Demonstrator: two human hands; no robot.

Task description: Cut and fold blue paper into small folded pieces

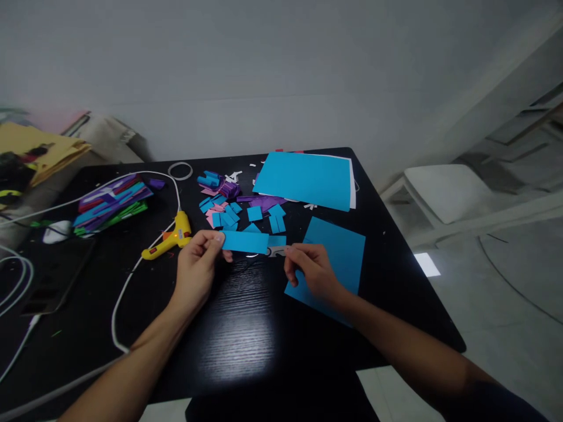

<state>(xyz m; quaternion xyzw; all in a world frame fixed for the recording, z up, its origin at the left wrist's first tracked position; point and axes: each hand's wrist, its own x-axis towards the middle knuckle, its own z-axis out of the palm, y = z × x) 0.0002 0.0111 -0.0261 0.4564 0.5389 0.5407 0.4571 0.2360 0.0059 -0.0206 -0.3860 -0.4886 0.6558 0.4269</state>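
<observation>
A blue paper strip (pixel 245 241) is pinched at its left end between the thumb and fingers of my left hand (pixel 200 258), held above the black table. My right hand (pixel 310 266) is just right of the strip, its fingers pressed together over a large blue sheet (pixel 341 246); what they hold, if anything, is too small to make out. Another short blue piece (pixel 277 241) shows between the hands. Behind them lie several small blue squares (pixel 254 214) and pink pieces.
A yellow glue gun (pixel 169 237) with a white cable lies left of my left hand. Farther left are bundled coloured strips (pixel 112 205) and a dark phone-like slab (pixel 59 275). Blue and white sheets (pixel 308 179) lie at the table's back right. A white stool (pixel 446 187) stands beyond.
</observation>
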